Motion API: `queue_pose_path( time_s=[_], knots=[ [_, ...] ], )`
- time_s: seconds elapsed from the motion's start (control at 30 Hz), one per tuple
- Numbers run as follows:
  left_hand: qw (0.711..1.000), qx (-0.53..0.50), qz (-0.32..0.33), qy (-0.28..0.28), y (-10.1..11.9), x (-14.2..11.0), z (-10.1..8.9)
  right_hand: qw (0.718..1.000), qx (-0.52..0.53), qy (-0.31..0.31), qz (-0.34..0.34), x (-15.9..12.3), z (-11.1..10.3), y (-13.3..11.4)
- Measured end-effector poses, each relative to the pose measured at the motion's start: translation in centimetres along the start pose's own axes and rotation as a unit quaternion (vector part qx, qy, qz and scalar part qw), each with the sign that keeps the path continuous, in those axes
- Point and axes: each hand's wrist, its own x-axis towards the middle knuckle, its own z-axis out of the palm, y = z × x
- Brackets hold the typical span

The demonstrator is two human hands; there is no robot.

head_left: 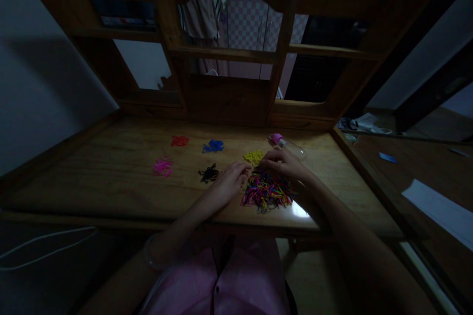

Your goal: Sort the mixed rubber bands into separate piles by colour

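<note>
A mixed heap of small coloured strips [268, 189], which look like little rubber bands, lies in front of me on the wooden desk. My right hand [283, 163] reaches over its far edge with bent fingertips drawn together; whatever they pinch is too small to make out. At the heap's left side rests my left hand [236, 177], its fingers loosely stretched and nothing visible in them. Just beyond both hands is a yellow pile [253, 158]. Farther left lie a black pile [209, 173], a blue pile [213, 145], a red pile [180, 141] and a pink pile [162, 167].
A clear bottle [295, 150] with a pink cap lies on its side behind my right hand. The wooden shelf frame [229, 101] rises along the desk's back edge. To the right, a lower brown surface holds white paper [439, 209] and a blue card [387, 157].
</note>
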Motion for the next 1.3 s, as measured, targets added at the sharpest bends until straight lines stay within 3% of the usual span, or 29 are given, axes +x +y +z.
queue_pose_path(
  time_s=[0.43,0.77,0.87,1.07,1.3],
  knots=[
    [0.999,0.035,0.031,0.024,0.5,1.7,1.7,0.999,0.021,-0.041,0.004,0.1,-0.1,0.8],
    [0.998,0.039,0.048,0.020,1.6,1.7,2.3,0.992,0.092,-0.085,-0.013,-0.3,-0.5,0.1],
    [0.998,0.036,0.043,0.024,1.6,1.7,2.3,0.993,0.103,-0.054,0.006,-0.3,-0.3,-0.1],
    [0.998,0.015,0.043,0.033,1.4,1.6,2.4,0.991,0.116,0.068,0.016,-0.1,-0.7,-0.4],
    [0.999,-0.015,0.038,0.027,1.3,1.2,2.4,0.997,0.031,0.061,0.020,0.3,-0.4,0.9]
  ],
)
